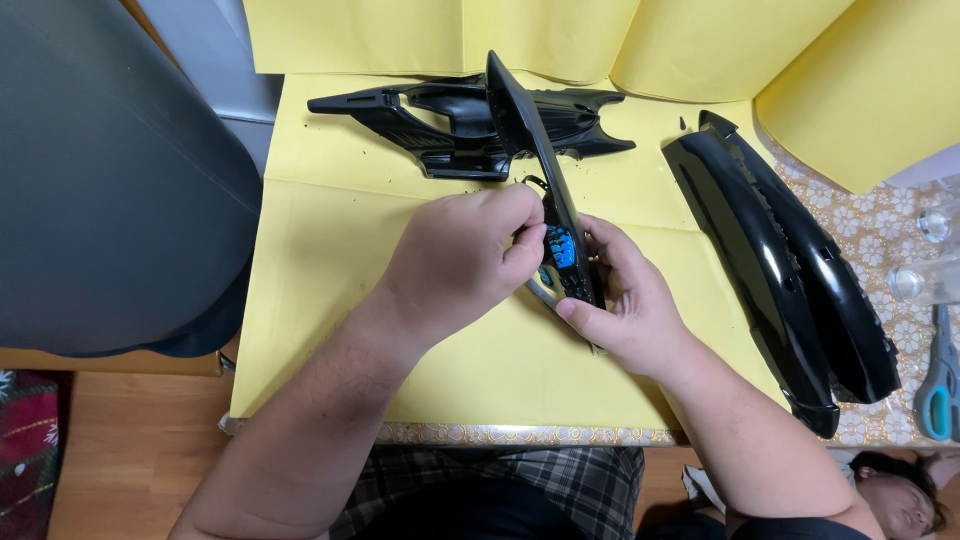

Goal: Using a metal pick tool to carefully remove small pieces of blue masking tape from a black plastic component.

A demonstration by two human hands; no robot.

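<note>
Both hands grip one long black trim panel (pixel 548 190) over the yellow sheet (pixel 330 300): left hand (pixel 460 255) pinching its switch block, right hand (pixel 625 305) cupping underneath. Two other black panels (pixel 790 260) lie aside; work looks midway.

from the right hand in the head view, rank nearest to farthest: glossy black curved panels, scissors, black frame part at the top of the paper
From the right hand:
1. glossy black curved panels, just to its right
2. black frame part, up and left on the yellow paper
3. scissors, at the far right edge

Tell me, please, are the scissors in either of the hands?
No, the scissors lie at the table's right edge, while both hands grip the black panel.
</note>
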